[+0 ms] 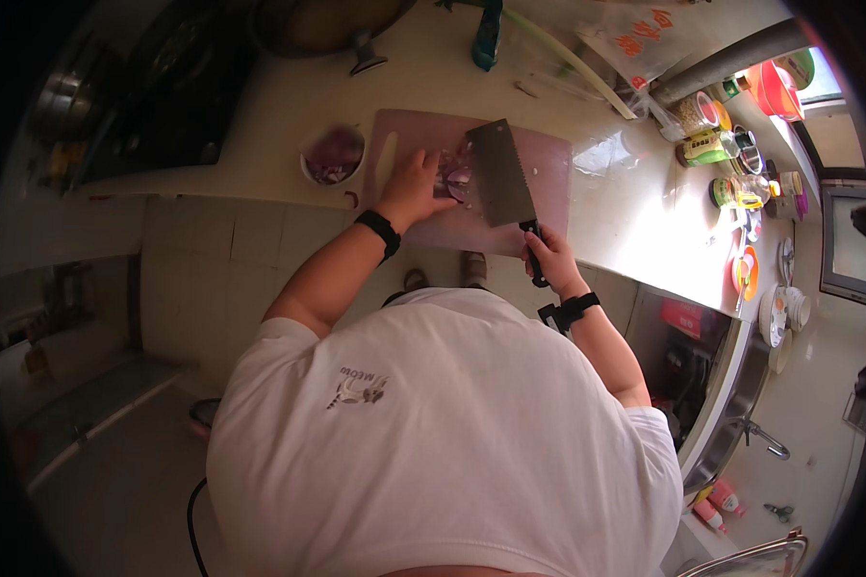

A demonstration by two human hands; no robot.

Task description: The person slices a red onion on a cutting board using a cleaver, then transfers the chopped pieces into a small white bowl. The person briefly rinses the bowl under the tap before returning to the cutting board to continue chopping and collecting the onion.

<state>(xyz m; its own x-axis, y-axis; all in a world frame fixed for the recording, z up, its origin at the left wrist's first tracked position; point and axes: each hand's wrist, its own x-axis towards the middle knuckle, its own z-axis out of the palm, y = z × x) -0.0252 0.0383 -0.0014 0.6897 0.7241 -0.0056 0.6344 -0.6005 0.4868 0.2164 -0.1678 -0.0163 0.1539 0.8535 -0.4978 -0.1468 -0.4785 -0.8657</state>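
Observation:
My right hand [550,258] grips the black handle of a cleaver [501,173], whose broad metal blade lies over a pink plastic cutting board [548,155]. Cut pieces of purple onion [459,185] lie on the board just left of the blade. My left hand [418,186] is beside them with its fingers spread, the fingertips near or touching the pieces. A white bowl [307,172] with more purple onion stands left of the board. Part of the onion is hidden behind the blade and my left fingers.
A wok [325,29] stands at the back left, beside a dark stove [166,108]. A green onion stalk [570,58] and plastic bags [631,43] lie behind the board. Bottles and jars [707,148] line the right side; a sink [722,440] with a faucet [765,438] is lower right.

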